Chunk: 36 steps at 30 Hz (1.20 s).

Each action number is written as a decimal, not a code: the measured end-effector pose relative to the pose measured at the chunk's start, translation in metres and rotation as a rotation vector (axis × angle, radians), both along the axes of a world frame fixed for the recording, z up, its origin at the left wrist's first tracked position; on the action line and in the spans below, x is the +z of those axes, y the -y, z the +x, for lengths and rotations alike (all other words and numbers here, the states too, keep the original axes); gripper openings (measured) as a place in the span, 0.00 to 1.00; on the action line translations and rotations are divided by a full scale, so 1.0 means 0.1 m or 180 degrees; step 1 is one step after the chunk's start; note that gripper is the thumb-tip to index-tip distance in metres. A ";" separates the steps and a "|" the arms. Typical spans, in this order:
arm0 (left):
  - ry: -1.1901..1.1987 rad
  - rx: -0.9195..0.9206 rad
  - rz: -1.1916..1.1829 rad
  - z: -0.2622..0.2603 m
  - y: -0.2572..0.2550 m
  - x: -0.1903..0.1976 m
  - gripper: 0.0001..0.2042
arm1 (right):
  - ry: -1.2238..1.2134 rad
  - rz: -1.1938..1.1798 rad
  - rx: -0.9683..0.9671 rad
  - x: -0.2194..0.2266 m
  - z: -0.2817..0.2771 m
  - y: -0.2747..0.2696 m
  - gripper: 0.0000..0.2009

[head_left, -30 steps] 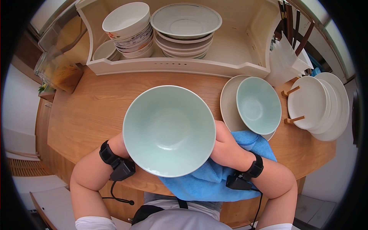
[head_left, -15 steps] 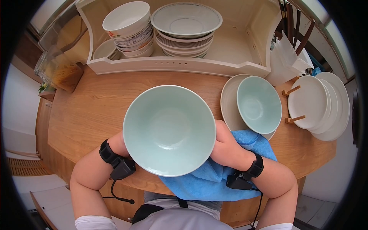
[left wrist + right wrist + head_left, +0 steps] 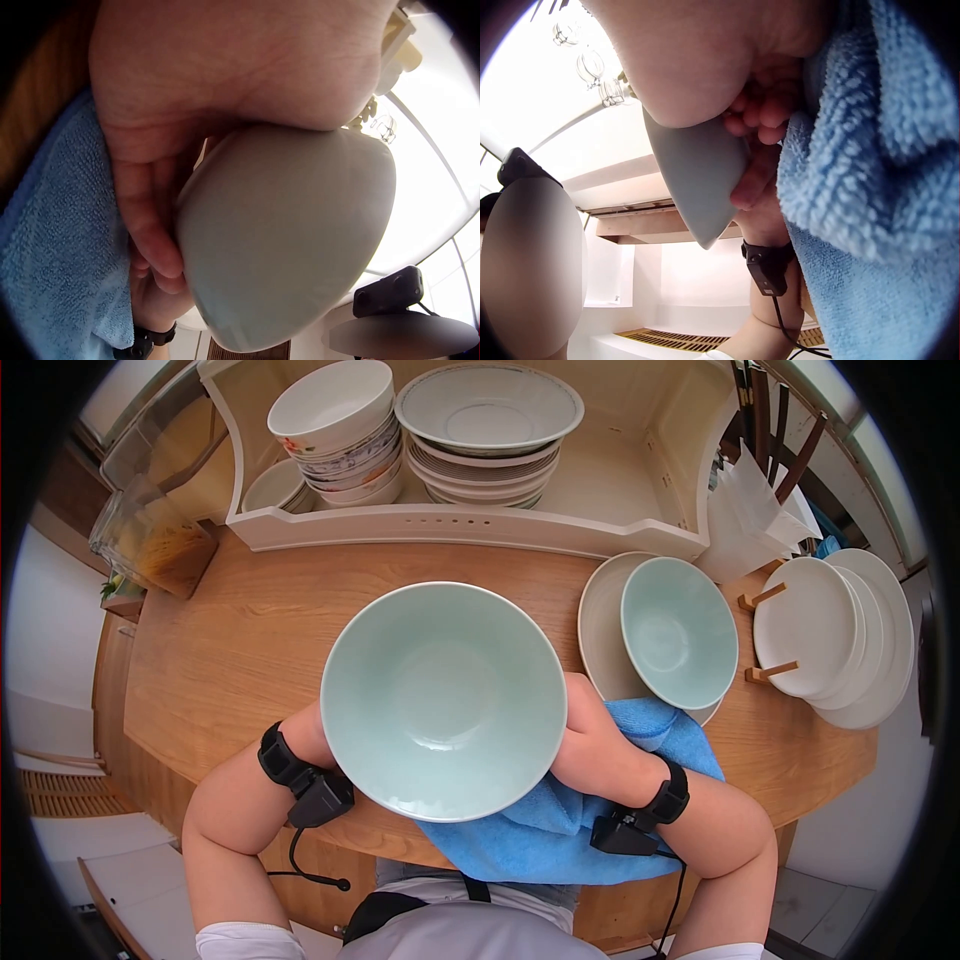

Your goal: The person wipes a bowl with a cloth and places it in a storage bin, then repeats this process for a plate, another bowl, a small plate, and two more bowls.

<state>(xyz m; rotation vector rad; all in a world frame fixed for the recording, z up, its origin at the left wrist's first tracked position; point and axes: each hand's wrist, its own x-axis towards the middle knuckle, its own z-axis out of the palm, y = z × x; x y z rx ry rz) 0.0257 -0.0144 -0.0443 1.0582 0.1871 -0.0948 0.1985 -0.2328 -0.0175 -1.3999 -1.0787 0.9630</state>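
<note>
A large pale green bowl (image 3: 443, 700) is held up in front of the body, its open side facing the head camera. My left hand (image 3: 309, 736) grips it from the left and beneath; the bowl covers most of this hand in the head view. In the left wrist view its fingers (image 3: 146, 225) curve along the bowl's outer side. From the right, my right hand (image 3: 603, 752) holds the bowl, with curled fingers (image 3: 769, 112) at its underside in the right wrist view. A blue towel (image 3: 560, 850) hangs over the table edge below the bowl, close beside the right hand.
A smaller green bowl (image 3: 680, 635) rests on a beige plate (image 3: 603, 620) to the right. White plates (image 3: 808, 628) stand in a wooden rack beyond it. Behind, a cream shelf (image 3: 470, 538) holds stacked bowls (image 3: 335, 410) and plates (image 3: 485, 470). Chopsticks (image 3: 800, 455) stand at the back right.
</note>
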 end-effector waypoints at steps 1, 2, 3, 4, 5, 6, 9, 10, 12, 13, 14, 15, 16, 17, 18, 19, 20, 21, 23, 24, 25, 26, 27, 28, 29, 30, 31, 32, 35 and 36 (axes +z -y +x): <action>0.0038 -0.0015 0.0040 0.00 0.00 0.00 0.23 | -0.0005 -0.0002 0.0002 0.00 0.00 0.00 0.16; 0.0076 -0.0031 0.0080 0.00 0.00 0.00 0.23 | -0.0006 -0.0002 0.0003 0.00 0.00 0.00 0.16; 0.0114 -0.0045 0.0119 0.00 0.00 0.00 0.23 | -0.0017 0.0020 -0.0011 0.00 -0.01 0.00 0.16; 0.0151 -0.0060 0.0157 0.00 0.00 0.00 0.23 | -0.0028 0.0043 -0.0025 0.01 -0.01 0.00 0.16; 0.0188 -0.0075 0.0197 0.00 0.00 0.01 0.23 | -0.0030 0.0042 -0.0023 0.00 -0.01 0.00 0.16; 0.0187 -0.0074 0.0196 0.00 0.00 0.01 0.23 | -0.0019 0.0035 -0.0020 0.00 -0.01 0.00 0.16; -0.0043 -0.0058 -0.0158 0.00 0.01 0.04 0.23 | 0.0003 0.0029 -0.0007 -0.02 0.00 0.00 0.15; 0.0007 -0.0058 -0.0026 0.00 0.01 0.05 0.23 | 0.0016 0.0034 0.0002 -0.02 0.00 0.00 0.15; 0.0055 -0.0057 0.0106 0.00 0.01 0.03 0.23 | 0.0013 0.0059 -0.0009 -0.03 0.00 0.00 0.15; 0.0084 -0.0062 0.0138 -0.01 -0.01 0.00 0.23 | 0.0011 0.0085 -0.0021 -0.03 0.00 0.00 0.15; 0.0113 -0.0067 0.0169 -0.01 -0.01 -0.02 0.24 | 0.0009 0.0084 -0.0021 -0.03 0.00 0.00 0.15; 0.0112 -0.0067 0.0169 -0.01 -0.01 -0.02 0.24 | 0.0012 0.0078 -0.0025 -0.03 -0.01 0.00 0.15; 0.0109 -0.0064 0.0199 -0.01 -0.01 -0.01 0.24 | 0.0015 0.0071 -0.0028 -0.02 -0.01 0.00 0.15; 0.0106 -0.0062 0.0229 -0.01 -0.01 0.00 0.24 | 0.0015 0.0071 -0.0028 -0.03 -0.01 0.00 0.15; 0.0106 -0.0062 0.0229 -0.01 -0.01 0.00 0.24 | 0.0026 0.0062 -0.0021 -0.03 0.00 0.00 0.15; 0.0151 -0.0082 0.0033 -0.01 -0.01 0.00 0.24 | 0.0037 0.0052 -0.0015 -0.03 0.00 0.00 0.15; 0.0195 -0.0102 -0.0164 -0.01 -0.01 0.01 0.24 | 0.0037 0.0052 -0.0015 -0.03 0.00 0.00 0.15; 0.0195 -0.0101 -0.0164 -0.01 -0.01 0.01 0.24 | 0.0041 0.0065 -0.0012 -0.03 0.00 0.00 0.15; 0.0279 -0.0147 -0.0456 -0.01 0.00 0.02 0.24 | 0.0045 0.0077 -0.0008 -0.03 0.00 0.01 0.15; 0.0278 -0.0146 -0.0457 -0.01 0.00 0.01 0.24 | 0.0063 0.0065 -0.0006 -0.02 0.00 0.00 0.15; 0.0181 -0.0108 -0.0209 -0.01 0.00 -0.01 0.24 | 0.0080 0.0054 -0.0003 -0.02 0.00 0.00 0.15; 0.0083 -0.0070 0.0039 -0.01 -0.01 -0.01 0.24 | 0.0079 0.0054 -0.0003 -0.02 0.00 0.00 0.15; 0.0082 -0.0069 0.0038 -0.01 -0.01 -0.01 0.24 | 0.0083 0.0071 -0.0006 -0.03 0.00 0.00 0.15; 0.0119 -0.0087 0.0040 -0.01 -0.01 -0.01 0.24 | 0.0087 0.0088 -0.0010 -0.03 0.00 0.00 0.15; 0.0156 -0.0105 0.0043 0.00 -0.01 -0.01 0.24 | 0.0087 0.0087 -0.0009 -0.02 0.00 0.00 0.15; 0.0156 -0.0105 0.0043 0.00 0.00 -0.01 0.24 | 0.0081 0.0065 0.0004 -0.01 0.00 0.00 0.15; 0.0129 -0.0090 -0.0065 0.00 0.00 -0.01 0.24 | 0.0076 0.0042 0.0017 -0.01 0.00 0.00 0.15; 0.0102 -0.0075 -0.0173 0.00 0.01 -0.01 0.24 | 0.0076 0.0042 0.0018 0.00 0.00 0.00 0.15; 0.0143 -0.0065 -0.0174 -0.01 0.00 -0.03 0.23 | 0.0122 0.0066 0.0008 0.00 0.00 0.00 0.14; 0.0143 -0.0064 -0.0174 -0.01 0.00 -0.04 0.23 | 0.0115 0.0071 0.0007 -0.01 0.00 0.00 0.14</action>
